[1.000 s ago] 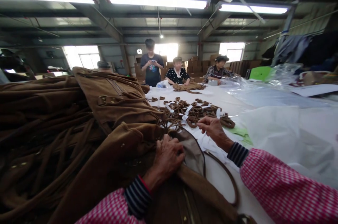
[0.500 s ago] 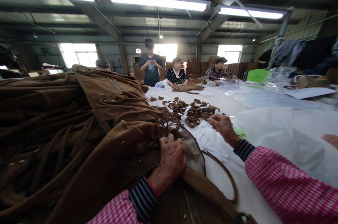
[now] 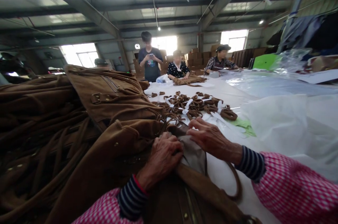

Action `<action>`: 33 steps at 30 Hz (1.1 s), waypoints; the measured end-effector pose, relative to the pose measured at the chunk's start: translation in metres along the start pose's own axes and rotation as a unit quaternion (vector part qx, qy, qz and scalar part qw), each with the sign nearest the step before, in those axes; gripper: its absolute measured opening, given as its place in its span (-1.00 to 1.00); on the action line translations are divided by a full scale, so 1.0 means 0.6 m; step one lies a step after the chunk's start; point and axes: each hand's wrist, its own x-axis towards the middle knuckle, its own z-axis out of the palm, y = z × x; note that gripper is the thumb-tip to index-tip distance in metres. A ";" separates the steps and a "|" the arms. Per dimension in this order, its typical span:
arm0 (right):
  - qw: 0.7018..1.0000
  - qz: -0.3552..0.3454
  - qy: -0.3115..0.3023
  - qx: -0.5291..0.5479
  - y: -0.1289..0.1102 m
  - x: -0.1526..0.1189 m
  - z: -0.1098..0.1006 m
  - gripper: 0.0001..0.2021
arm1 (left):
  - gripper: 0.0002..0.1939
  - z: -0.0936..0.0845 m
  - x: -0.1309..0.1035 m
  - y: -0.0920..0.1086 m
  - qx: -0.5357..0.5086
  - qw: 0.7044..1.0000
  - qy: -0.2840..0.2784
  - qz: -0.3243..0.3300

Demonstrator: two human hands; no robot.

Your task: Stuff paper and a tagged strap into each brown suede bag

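A brown fabric bag (image 3: 126, 146) lies in front of me with its mouth partly open and a pale grey lining (image 3: 194, 152) showing. My left hand (image 3: 165, 155) is closed on the bag's edge, knuckles up, beside the lining. Just to its right, my right hand (image 3: 211, 139) is at the far rim of the opening with its fingers curled together. Whatever those fingertips may hold is hidden. Beyond both hands lies a heap of coiled brown straps (image 3: 194, 104) with white ties. A curved brown strap (image 3: 239, 185) runs down the bag's right side.
More brown bags (image 3: 39, 111) are piled high on the left. White sheeting (image 3: 280, 122) covers the table at right, with a green scrap (image 3: 245, 125) beside it. Across the table, one person (image 3: 150, 58) stands and others sit, one with a brown item (image 3: 188, 79).
My right hand has moved left and toward me, from the edge of the strap heap to the bag's opening. My left hand stays on the bag, and the view has shifted slightly.
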 end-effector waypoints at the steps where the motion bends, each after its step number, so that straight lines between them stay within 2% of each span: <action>1: 0.999 -0.006 -0.029 -0.029 -0.009 0.007 0.004 -0.86 | -0.90 -0.003 -0.002 0.000 0.006 1.000 -0.006 0.003; 3: 0.996 0.008 -0.068 -0.063 -0.016 0.017 0.015 -0.86 | -0.90 -0.010 -0.004 -0.002 0.018 1.000 -0.022 0.003; 6: 0.994 0.025 -0.093 -0.046 -0.009 0.021 0.029 -0.83 | -0.90 -0.018 -0.005 -0.006 0.019 0.998 -0.051 0.009; 10: 0.995 0.042 -0.087 -0.007 0.001 0.013 0.029 -0.83 | -0.91 -0.021 -0.002 -0.013 0.011 0.998 -0.066 0.017; 14: 0.996 0.026 -0.078 0.041 -0.012 0.002 0.019 -0.83 | -0.93 -0.022 -0.002 -0.014 0.002 0.997 -0.076 0.024; 19: 0.981 0.016 -0.168 0.091 -0.052 -0.006 0.025 -0.91 | -0.93 -0.024 -0.005 -0.013 -0.003 0.997 -0.069 0.017; 23: 0.976 0.056 -0.201 0.060 -0.080 0.001 0.040 -0.84 | -0.91 -0.019 -0.004 -0.015 -0.002 0.999 -0.053 0.008; 27: 0.974 0.048 -0.218 0.026 -0.093 0.011 0.048 -0.79 | -0.87 -0.014 0.000 -0.018 -0.015 0.999 -0.023 -0.021; 33: 0.983 0.013 -0.176 -0.049 -0.092 0.009 0.064 -0.80 | -0.84 -0.011 0.007 -0.018 0.022 0.997 -0.018 -0.067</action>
